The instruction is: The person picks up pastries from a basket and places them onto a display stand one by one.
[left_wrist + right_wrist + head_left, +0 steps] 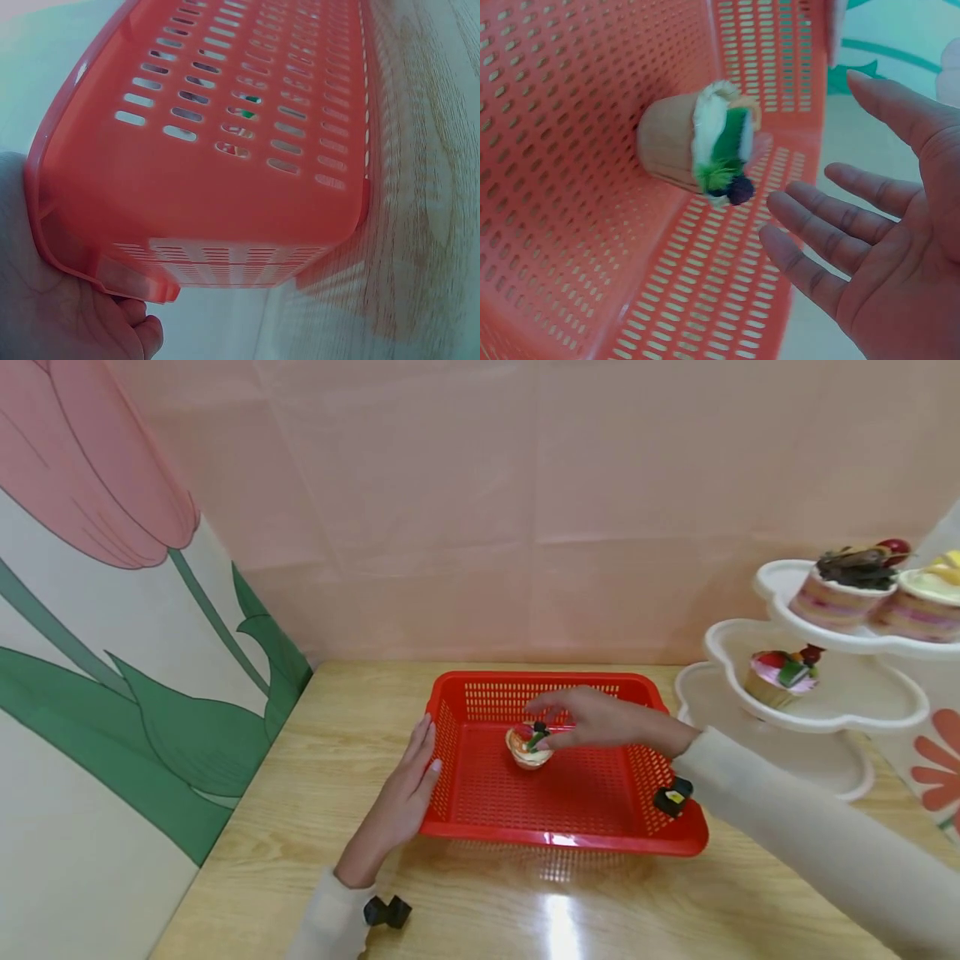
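A toy cupcake (525, 756) topped with fruit stands upright inside a red plastic basket (495, 837). My right hand (594, 720) hovers just above and to the right of it, fingers spread. In the right wrist view a gap separates those fingers from the cupcake (667, 140), and nothing lies in the palm. My left hand (402, 789) rests along the basket's left rim with its fingers extended. The left wrist view has this hand (71, 311) against the rim at a corner, and bits of the cupcake's topping show through the slots.
At the right rises a white tiered stand (847, 693). Its middle tier bears a pink-topped cupcake (776, 681); on the upper tier are a chocolate-topped cake (847, 589) and a yellow-topped cake (930, 602). Behind the wooden table (300, 852) hangs a pink backdrop (465, 527).
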Demonstrator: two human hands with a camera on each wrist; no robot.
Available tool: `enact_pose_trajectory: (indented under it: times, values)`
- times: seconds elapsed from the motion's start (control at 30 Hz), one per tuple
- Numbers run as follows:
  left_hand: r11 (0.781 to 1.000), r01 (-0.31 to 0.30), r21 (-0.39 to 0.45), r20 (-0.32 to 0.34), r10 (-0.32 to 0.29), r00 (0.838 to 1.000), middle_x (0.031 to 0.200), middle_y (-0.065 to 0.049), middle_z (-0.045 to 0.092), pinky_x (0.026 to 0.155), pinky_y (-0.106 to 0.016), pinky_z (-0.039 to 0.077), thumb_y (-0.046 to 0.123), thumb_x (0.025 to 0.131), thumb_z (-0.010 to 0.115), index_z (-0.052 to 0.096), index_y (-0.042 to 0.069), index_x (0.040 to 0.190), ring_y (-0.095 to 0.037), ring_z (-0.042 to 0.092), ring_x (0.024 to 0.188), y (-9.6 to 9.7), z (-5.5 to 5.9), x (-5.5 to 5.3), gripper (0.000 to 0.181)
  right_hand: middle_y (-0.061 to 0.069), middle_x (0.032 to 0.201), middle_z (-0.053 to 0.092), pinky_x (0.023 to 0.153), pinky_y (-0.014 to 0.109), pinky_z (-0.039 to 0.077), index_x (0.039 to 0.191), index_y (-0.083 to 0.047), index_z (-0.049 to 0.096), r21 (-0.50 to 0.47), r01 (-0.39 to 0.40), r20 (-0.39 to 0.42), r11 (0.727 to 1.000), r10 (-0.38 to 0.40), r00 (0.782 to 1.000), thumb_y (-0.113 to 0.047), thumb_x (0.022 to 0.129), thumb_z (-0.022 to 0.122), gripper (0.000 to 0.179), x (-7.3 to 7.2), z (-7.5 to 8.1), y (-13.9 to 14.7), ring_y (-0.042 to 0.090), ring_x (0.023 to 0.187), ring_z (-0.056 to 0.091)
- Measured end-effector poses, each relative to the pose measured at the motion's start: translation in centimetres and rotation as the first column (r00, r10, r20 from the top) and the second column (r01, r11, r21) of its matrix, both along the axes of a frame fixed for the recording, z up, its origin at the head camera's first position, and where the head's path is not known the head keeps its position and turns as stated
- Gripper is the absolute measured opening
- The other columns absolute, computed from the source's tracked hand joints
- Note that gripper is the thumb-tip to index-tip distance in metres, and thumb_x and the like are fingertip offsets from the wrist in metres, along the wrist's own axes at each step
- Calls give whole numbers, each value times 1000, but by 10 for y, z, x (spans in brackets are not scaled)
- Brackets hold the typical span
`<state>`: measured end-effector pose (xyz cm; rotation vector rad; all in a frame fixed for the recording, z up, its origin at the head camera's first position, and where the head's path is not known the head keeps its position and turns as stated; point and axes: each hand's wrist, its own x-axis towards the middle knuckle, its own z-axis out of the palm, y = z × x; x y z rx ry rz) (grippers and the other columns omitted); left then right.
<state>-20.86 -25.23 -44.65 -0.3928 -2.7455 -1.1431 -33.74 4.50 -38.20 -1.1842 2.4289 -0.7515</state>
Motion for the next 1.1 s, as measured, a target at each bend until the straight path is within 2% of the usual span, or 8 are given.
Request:
enact_pose_trajectory:
  times: [0.2, 0.47, 0.73, 1.1]
  values:
    - [1000, 4, -4, 1, -4, 1000, 159, 2, 2, 109, -49, 21, 41, 102, 28, 11, 13, 152, -14, 4, 143, -1, -3, -2, 59, 11, 134, 52, 95, 48, 43, 136, -9, 48, -26, -21, -24, 999, 21, 1000, -35, 77, 78, 71, -12, -23, -1, 29, 117, 52]
    - [1000, 0, -9, 7, 0, 1000, 159, 3, 1, 109, -49, 21, 43, 102, 27, 11, 14, 152, -13, 3, 143, -1, -3, -2, 60, 12, 141, 45, 102, 48, 36, 143, -4, 38, 29, -30, -91, 999, 32, 995, -40, 75, 79, 87, -19, -45, -2, 30, 126, 45]
    - [1000, -6, -12, -11, 6, 1000, 159, 3, 3, 109, -47, 21, 43, 102, 28, 13, 12, 152, -13, 5, 143, 0, -1, -1, 60, 11, 143, 43, 105, 46, 34, 144, -7, 37, 55, 24, -107, 998, -18, 994, -44, 72, 80, 92, -22, -50, -4, 25, 130, 41]
    - [1000, 2, -10, -12, -2, 1000, 159, 2, 2, 110, -48, 20, 43, 102, 27, 13, 12, 151, -14, 4, 143, 0, -4, -2, 60, 13, 141, 45, 104, 46, 34, 144, -3, 36, 79, 20, -109, 997, -12, 994, -40, 73, 80, 92, -20, -57, -5, 28, 129, 43]
